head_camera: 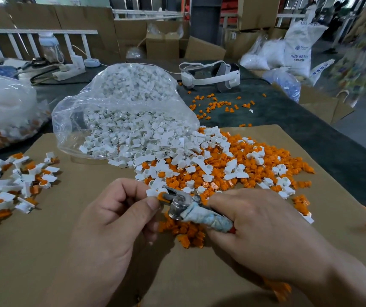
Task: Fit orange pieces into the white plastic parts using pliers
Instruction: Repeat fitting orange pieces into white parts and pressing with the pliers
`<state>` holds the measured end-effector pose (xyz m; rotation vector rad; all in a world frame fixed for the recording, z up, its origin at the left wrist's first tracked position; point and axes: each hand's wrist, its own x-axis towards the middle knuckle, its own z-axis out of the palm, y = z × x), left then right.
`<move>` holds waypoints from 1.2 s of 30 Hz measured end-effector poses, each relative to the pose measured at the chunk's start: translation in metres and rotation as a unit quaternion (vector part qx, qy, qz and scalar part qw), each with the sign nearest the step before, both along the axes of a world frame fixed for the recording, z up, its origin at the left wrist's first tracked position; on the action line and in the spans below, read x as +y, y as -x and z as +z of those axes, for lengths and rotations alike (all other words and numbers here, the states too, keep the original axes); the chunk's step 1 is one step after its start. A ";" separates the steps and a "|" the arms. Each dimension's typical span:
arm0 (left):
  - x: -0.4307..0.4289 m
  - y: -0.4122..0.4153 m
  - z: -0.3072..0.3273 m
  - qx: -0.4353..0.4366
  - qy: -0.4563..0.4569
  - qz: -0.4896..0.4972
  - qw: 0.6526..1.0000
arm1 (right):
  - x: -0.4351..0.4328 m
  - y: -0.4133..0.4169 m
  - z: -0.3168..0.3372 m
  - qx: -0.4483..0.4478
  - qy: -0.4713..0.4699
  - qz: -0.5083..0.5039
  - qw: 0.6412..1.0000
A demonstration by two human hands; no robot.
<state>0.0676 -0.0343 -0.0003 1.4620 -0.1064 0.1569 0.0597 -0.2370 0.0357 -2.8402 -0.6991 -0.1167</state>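
Gripping pliers (184, 207) by their cloth-wrapped handles, a person's right hand (261, 229) curls tightly round them above a cardboard sheet (66, 251) on a dark tabletop (288, 120). The left hand (120, 218) pinches a white part (152, 192) between thumb and forefinger, holding it at the plier tips with an orange piece (162, 196) against it. Just behind, a heap (255, 173) of loose orange and white bits spills from a clear bag (122, 111). Fitted ones (11, 185) lie to the left. To do this well, I judge, keep the pair square in the tips, squeeze gently, and keep the thumb off the metal.
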 end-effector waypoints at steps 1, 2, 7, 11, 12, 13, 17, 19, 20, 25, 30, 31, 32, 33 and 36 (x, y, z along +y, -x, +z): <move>0.001 0.000 -0.001 0.000 -0.004 -0.003 1.000 | 0.000 0.000 0.000 -0.001 0.001 -0.003 1.000; 0.002 -0.001 -0.002 -0.001 -0.008 -0.004 1.000 | 0.001 0.000 -0.001 -0.004 0.004 -0.007 1.000; 0.006 -0.002 -0.005 -0.008 -0.019 0.002 1.000 | 0.002 0.000 -0.006 -0.013 0.002 -0.020 1.000; 0.009 -0.004 -0.006 0.010 -0.038 0.055 0.998 | -0.002 -0.003 -0.010 -0.007 -0.013 -0.040 0.999; 0.009 -0.005 -0.007 0.024 -0.040 0.060 0.997 | -0.004 -0.005 -0.010 -0.009 -0.009 -0.048 0.999; 0.010 -0.005 -0.008 0.039 -0.043 0.060 0.997 | -0.006 -0.007 -0.011 -0.014 0.001 -0.055 0.998; 0.008 -0.003 -0.011 0.083 -0.047 0.018 0.995 | -0.005 -0.013 -0.017 -0.025 0.071 -0.067 0.995; 0.006 -0.002 -0.011 0.090 -0.069 -0.017 0.993 | -0.004 -0.014 -0.020 -0.031 0.088 -0.066 0.993; 0.005 -0.001 -0.011 0.095 -0.071 -0.033 0.992 | -0.003 -0.015 -0.020 -0.032 0.093 -0.069 0.993; 0.003 -0.001 -0.006 0.099 0.018 -0.073 0.992 | -0.001 -0.013 -0.016 -0.025 0.077 -0.064 0.995; 0.001 0.002 -0.009 0.062 -0.028 -0.083 0.994 | 0.020 0.004 -0.004 -0.085 -0.082 0.022 0.993; 0.000 0.004 -0.010 0.060 -0.020 -0.082 0.995 | 0.023 0.006 -0.004 -0.081 -0.082 0.033 0.993; -0.001 0.005 -0.011 0.052 -0.022 -0.084 0.995 | 0.025 0.007 -0.003 -0.075 -0.083 0.039 0.993; -0.002 0.007 -0.011 0.040 -0.035 -0.084 0.995 | 0.025 0.007 -0.002 -0.064 -0.085 0.041 0.993; 0.000 0.010 -0.009 -0.003 -0.121 -0.073 0.990 | 0.022 0.008 0.003 -0.023 -0.083 0.042 0.995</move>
